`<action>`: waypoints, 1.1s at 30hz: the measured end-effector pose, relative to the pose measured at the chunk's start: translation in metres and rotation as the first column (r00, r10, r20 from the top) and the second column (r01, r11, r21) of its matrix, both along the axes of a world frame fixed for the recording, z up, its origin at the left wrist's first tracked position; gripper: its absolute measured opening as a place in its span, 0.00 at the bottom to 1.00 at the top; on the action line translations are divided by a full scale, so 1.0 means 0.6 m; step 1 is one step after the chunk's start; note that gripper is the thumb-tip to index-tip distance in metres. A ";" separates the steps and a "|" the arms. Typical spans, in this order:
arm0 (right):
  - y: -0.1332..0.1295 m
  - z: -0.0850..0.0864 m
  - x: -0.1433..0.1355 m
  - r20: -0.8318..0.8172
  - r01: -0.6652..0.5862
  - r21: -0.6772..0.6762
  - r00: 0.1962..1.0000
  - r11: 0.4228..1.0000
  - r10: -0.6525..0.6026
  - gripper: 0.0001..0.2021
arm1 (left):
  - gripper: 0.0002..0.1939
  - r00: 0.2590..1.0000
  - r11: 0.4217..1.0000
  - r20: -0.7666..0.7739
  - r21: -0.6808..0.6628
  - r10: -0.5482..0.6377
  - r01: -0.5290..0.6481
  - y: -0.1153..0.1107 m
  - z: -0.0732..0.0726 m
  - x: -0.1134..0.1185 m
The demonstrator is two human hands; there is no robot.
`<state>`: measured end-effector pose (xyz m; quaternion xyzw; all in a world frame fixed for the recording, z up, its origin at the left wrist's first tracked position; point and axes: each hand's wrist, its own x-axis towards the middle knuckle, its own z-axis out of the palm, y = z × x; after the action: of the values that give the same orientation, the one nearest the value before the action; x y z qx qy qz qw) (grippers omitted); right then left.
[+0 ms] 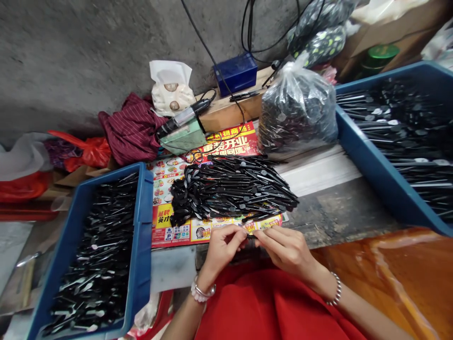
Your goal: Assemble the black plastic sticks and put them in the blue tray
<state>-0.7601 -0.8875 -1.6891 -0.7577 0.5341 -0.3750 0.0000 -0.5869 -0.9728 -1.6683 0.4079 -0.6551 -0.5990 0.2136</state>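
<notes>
Close to my body, at the front edge of the bench, both hands meet over a slim black piece [251, 236]. My left hand [225, 246] pinches one end between thumb and fingertips. From the other side, the fingers of my right hand [287, 246] close on the same piece. Most of it is hidden by my fingers, so its exact kind does not show. Just beyond my hands lies a pile of thin black stick-like parts [233, 186], some with flat rounded ends. The pile rests on a printed paper flyer [166, 236].
A blue bin [143, 236] of black parts stands left, and a larger blue bin [382, 170] of similar parts stands right. Behind the pile are a clear plastic bag [299, 108] of dark parts, a handheld power tool [184, 117], a tissue pack [171, 89] and a blue box [236, 73].
</notes>
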 end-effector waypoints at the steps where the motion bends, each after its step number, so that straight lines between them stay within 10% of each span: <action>1: -0.001 0.000 0.000 0.019 -0.001 -0.002 1.000 1.000 0.001 0.07 | 0.14 1.000 0.999 0.005 -0.034 -0.011 0.011 -0.001 0.000 0.002; 24: -0.004 -0.012 -0.005 0.191 -0.026 0.078 0.982 0.997 0.011 0.08 | 0.11 0.997 0.979 0.026 -0.187 -0.073 0.077 -0.001 -0.002 0.018; 33: -0.003 -0.014 0.001 0.632 -0.176 0.482 0.749 0.858 -0.202 0.12 | 0.13 0.999 0.997 -0.029 -0.072 -0.034 0.032 0.004 -0.002 0.018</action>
<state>-0.7597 -0.8892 -1.6975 -0.5423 0.5841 -0.4626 0.3883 -0.5761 -0.9704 -1.6697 0.3802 -0.6793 -0.5849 0.2279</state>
